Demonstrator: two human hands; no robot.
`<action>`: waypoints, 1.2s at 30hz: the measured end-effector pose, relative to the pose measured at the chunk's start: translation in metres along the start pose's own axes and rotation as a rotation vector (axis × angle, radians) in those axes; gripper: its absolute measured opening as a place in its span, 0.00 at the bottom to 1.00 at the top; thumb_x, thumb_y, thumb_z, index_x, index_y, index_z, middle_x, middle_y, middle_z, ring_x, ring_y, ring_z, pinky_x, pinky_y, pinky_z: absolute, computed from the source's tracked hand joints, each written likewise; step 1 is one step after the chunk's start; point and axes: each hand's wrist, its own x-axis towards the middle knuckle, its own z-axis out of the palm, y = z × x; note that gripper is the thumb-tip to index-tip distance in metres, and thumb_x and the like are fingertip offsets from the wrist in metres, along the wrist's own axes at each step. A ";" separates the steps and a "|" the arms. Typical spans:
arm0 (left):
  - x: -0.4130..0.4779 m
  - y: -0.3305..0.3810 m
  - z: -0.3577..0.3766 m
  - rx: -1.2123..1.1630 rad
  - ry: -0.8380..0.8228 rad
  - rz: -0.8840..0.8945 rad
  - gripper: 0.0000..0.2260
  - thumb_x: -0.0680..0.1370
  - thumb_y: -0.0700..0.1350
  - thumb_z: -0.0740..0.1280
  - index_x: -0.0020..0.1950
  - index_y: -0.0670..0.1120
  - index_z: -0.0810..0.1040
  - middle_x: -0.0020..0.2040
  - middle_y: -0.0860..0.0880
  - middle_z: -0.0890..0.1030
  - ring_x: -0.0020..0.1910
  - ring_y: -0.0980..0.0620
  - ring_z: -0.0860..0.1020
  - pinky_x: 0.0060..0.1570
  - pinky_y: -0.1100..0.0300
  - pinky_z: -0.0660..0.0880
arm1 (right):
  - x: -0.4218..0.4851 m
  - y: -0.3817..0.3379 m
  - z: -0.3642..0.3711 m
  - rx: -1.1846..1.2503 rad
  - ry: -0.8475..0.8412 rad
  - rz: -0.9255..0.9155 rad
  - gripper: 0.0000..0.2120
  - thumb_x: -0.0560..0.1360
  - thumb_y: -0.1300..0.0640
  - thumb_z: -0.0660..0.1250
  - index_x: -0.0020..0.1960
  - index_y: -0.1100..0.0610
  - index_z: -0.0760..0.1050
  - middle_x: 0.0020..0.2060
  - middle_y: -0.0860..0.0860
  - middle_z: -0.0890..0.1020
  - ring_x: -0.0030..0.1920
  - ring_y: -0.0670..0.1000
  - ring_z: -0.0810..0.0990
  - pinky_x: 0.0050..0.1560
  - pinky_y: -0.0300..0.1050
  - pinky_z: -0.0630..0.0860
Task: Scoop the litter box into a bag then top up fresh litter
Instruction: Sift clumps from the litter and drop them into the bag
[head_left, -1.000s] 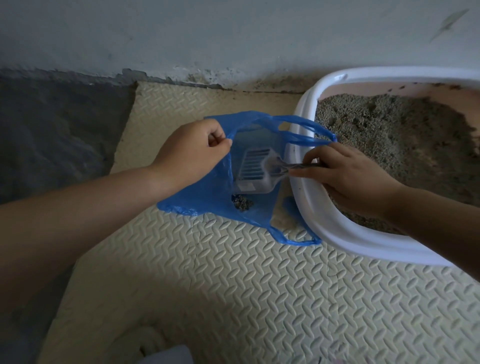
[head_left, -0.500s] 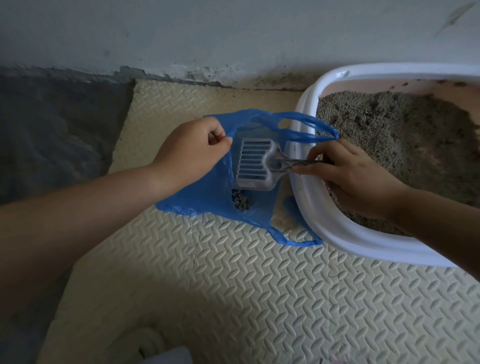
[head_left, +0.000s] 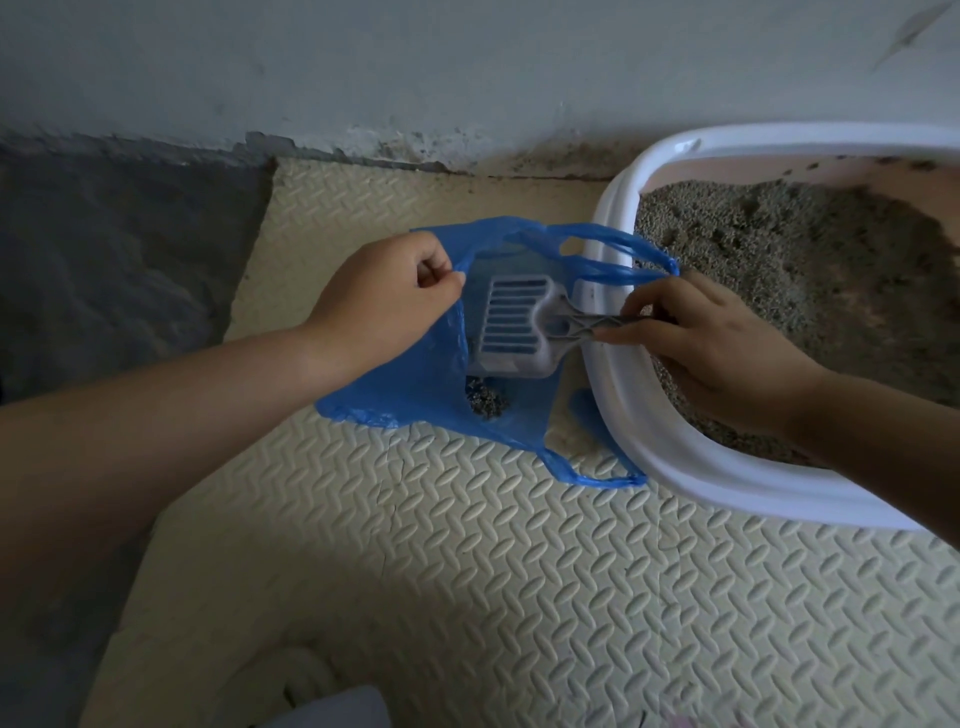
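Observation:
A blue plastic bag (head_left: 415, 400) lies on the foam mat beside the white litter box (head_left: 675, 457). My left hand (head_left: 384, 306) pinches the bag's near edge and holds its mouth up. My right hand (head_left: 711, 348) grips the handle of a grey slotted scoop (head_left: 514, 325), whose head sits over the bag's opening. The scoop head looks empty. A small clump of litter (head_left: 485, 402) lies in the bottom of the bag. Grey litter (head_left: 805, 270) fills the box, piled toward the back, with bare pink floor showing at the right.
A cream diamond-pattern foam mat (head_left: 467, 571) covers the floor under everything. A grey wall (head_left: 467, 67) runs along the back with dirt at its base. Dark bare floor (head_left: 119, 249) lies to the left. A pale object (head_left: 332, 706) shows at the bottom edge.
The scoop has tipped back from tilted down into the bag to nearly level and risen slightly. My left hand and the bag have stayed in place.

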 end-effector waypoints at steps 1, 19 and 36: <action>0.000 0.000 0.000 -0.001 0.003 0.005 0.08 0.78 0.50 0.65 0.41 0.47 0.76 0.37 0.48 0.79 0.36 0.50 0.77 0.37 0.54 0.73 | 0.000 0.000 -0.001 0.008 0.010 0.012 0.27 0.70 0.70 0.58 0.66 0.54 0.74 0.55 0.57 0.74 0.54 0.60 0.72 0.54 0.57 0.73; 0.002 0.005 -0.001 0.020 -0.006 0.009 0.08 0.77 0.50 0.66 0.40 0.48 0.75 0.36 0.50 0.79 0.35 0.52 0.77 0.37 0.55 0.72 | -0.008 -0.003 -0.023 0.383 -0.057 0.149 0.18 0.78 0.64 0.58 0.64 0.53 0.75 0.53 0.50 0.78 0.52 0.48 0.75 0.54 0.41 0.72; 0.021 0.028 0.021 0.223 -0.173 0.030 0.05 0.77 0.52 0.65 0.46 0.51 0.75 0.40 0.55 0.78 0.39 0.55 0.76 0.39 0.56 0.74 | -0.080 0.027 -0.050 0.938 0.048 0.788 0.26 0.79 0.68 0.56 0.43 0.42 0.83 0.41 0.59 0.82 0.35 0.52 0.74 0.35 0.40 0.73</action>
